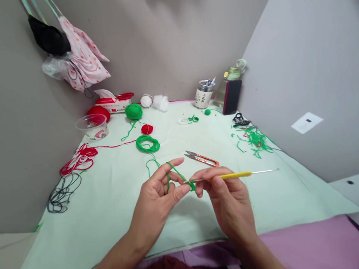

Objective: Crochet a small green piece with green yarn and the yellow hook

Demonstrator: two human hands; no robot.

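In the head view, I'm pinching the small green crochet piece (pixel 192 187) between the left hand's (pixel 153 200) thumb and a finger above the pale table cover (pixel 113 232), while the raised index finger is carrying the working yarn (pixel 177 172) and the right hand's (pixel 234 201) thumb and fingers are clamping the yellow-handled hook (pixel 236 175). The stitches are looking too small to tell whether the tip is sitting inside a loop, so I'm judging that good work here is needing a light pinch beside the stitch, even yarn tension and a gently turned hook.
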